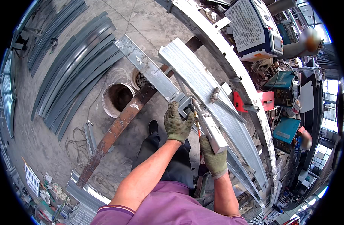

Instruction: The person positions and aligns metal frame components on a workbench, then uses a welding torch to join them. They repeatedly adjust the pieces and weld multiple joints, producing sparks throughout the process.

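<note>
My gloved left hand (177, 122) closes its fingers on a small grey metal bracket (184, 100). The bracket sits at the near end of a flat galvanized steel bar (149, 71). My gloved right hand (215, 157) grips the rear of a handheld welding torch (212, 129) with a pale, boxy body. The torch's narrow nozzle points up and left, close to the bracket; whether they touch I cannot tell. Beside the nozzle runs a brass fitting with an orange line. To the right, a hammer head (215, 94) lies on a wide galvanized steel channel (196, 67).
A rusty beam (121, 122) crosses beneath the bar. Left of it stands a dirty bucket (114, 101) on the concrete floor. Curved steel profiles (78, 71) are stacked at far left. A long curved steel frame (232, 71) and a white machine cabinet (250, 30) stand at right.
</note>
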The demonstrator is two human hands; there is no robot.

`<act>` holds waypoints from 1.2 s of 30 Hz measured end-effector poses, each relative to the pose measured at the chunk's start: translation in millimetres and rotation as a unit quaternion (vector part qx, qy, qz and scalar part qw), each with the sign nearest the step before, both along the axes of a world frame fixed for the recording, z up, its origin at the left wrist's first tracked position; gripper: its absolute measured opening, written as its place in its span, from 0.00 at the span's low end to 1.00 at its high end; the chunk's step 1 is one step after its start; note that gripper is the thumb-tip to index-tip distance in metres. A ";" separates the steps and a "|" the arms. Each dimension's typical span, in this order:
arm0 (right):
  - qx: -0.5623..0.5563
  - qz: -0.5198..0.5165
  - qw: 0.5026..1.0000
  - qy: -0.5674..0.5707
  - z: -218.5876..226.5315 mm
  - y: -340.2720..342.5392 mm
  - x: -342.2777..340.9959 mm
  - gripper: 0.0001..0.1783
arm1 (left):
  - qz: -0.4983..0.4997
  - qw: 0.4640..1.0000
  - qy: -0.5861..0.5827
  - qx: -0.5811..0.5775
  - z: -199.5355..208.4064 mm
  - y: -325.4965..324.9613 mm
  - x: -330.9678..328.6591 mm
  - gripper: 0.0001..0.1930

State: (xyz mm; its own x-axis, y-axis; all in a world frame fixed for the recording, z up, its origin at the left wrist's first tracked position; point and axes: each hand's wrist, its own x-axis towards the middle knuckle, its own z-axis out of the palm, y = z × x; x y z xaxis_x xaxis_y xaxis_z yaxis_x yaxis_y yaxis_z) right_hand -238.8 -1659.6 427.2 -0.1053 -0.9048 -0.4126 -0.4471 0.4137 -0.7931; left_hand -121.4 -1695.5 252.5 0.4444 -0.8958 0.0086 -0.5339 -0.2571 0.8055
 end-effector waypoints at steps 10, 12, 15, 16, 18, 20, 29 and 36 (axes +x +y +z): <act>0.067 -0.013 0.998 -0.014 7.9 -0.7 -3.9 0.17 | 0.001 1.000 -0.004 -0.010 0.2 -1.0 -0.3 0.36; 0.020 0.007 1.000 -0.008 2.0 2.3 -0.5 0.11 | 0.000 1.000 -0.001 -0.009 0.5 -0.7 -0.3 0.35; 0.006 0.022 1.000 -0.002 3.2 1.1 0.4 0.11 | -0.002 1.000 -0.004 -0.014 -1.0 0.2 -0.1 0.35; 0.010 0.021 1.000 -0.001 4.3 1.0 0.1 0.11 | 0.000 1.000 -0.003 -0.012 -1.1 -0.2 -0.2 0.35; 0.019 0.018 1.000 0.001 6.6 1.6 -0.8 0.11 | 0.001 1.000 0.000 -0.009 -1.3 -0.4 -0.4 0.36; 0.014 0.015 1.000 0.001 3.2 3.3 -2.1 0.11 | -0.001 1.000 0.003 -0.005 -1.6 -0.2 -0.5 0.36; 0.012 0.014 1.000 -0.004 5.1 1.4 1.4 0.11 | -0.014 1.000 0.010 0.014 -1.9 0.2 1.4 0.39; 0.013 0.012 1.000 0.001 2.0 3.2 0.6 0.11 | -0.011 1.000 0.008 0.008 0.2 0.7 0.8 0.38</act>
State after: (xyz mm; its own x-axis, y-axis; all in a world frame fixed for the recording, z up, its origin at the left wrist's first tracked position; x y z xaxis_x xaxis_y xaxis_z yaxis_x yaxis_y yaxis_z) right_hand -238.2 -1656.4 429.2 -0.0840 -0.8964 -0.4353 -0.4590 0.4225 -0.7815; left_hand -120.6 -1694.9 252.7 0.4242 -0.9055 -0.0119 -0.5269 -0.2574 0.8100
